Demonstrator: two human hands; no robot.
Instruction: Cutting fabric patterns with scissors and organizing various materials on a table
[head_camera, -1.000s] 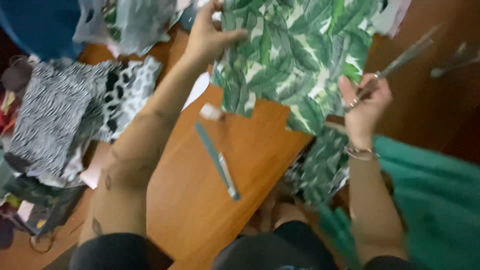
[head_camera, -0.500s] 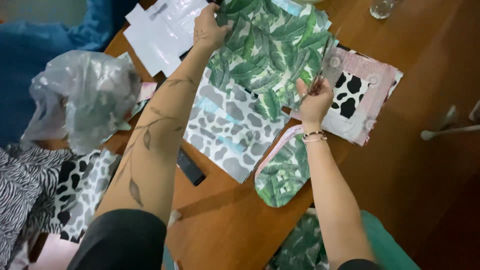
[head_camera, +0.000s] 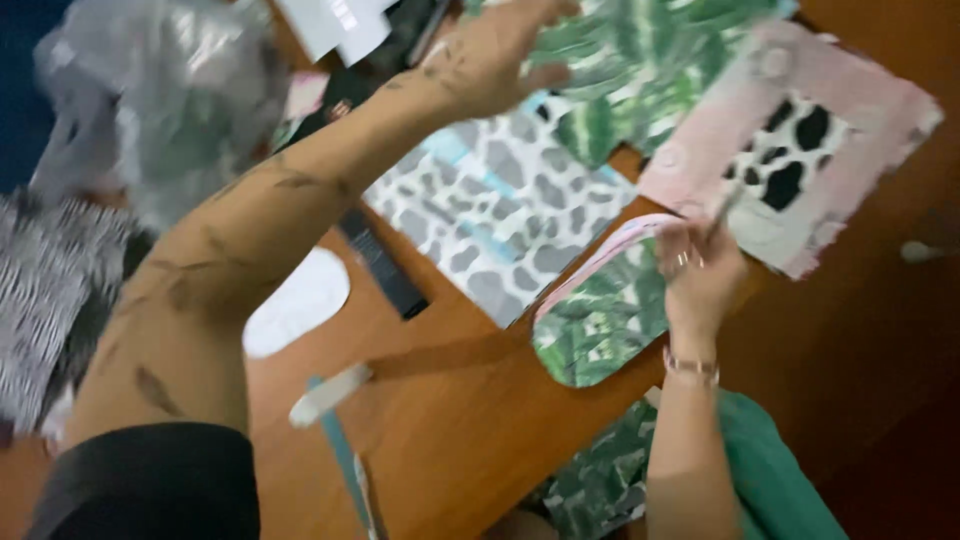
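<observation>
My left hand (head_camera: 495, 60) stretches far across the wooden table (head_camera: 450, 420) and grips the near edge of a green leaf-print fabric (head_camera: 650, 60) lying at the far side; the view is blurred. My right hand (head_camera: 700, 270) is closed around thin grey scissors (head_camera: 725, 207) whose tips point away from me. It hovers over the right end of an oval leaf-print piece with a pink edge (head_camera: 600, 325). A grey spotted fabric sheet (head_camera: 500, 215) lies between my two arms.
A pink fabric with a black-and-white cow-print patch (head_camera: 800, 150) lies at the right. A crumpled clear plastic bag (head_camera: 170, 100), zebra-print cloth (head_camera: 40, 300), a white oval piece (head_camera: 295, 300), a black bar (head_camera: 385, 265) and a teal strip (head_camera: 345, 470) are on the left.
The view has closed in on the table. My left hand has laid the leaf-print fabric down farther away. My right hand has come off that fabric and moved nearer, over the oval piece.
</observation>
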